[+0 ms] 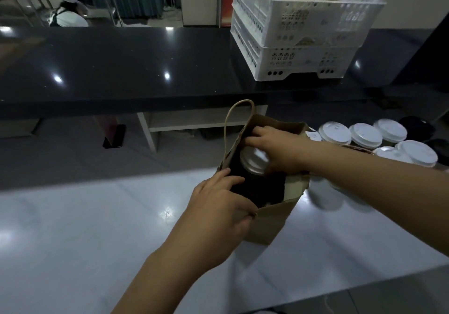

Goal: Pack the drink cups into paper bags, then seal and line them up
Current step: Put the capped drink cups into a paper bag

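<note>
Bag on glossy white counter (lamp glare); black ledge behind.

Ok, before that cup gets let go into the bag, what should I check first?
1. Bag mouth open: ok, the left hand holds the near rim of the bag.
2. Cup in the opening: ok, the cup sits inside the mouth.
3. Grip on cup: ok, the right hand curls around its lid end.
4. Room at the bottom: cannot tell, the inside is dark.
5. Handle clear of the opening: ok, it stands up at the far side.
6. More cups ready: ok, lidded cups wait on the right.
</note>
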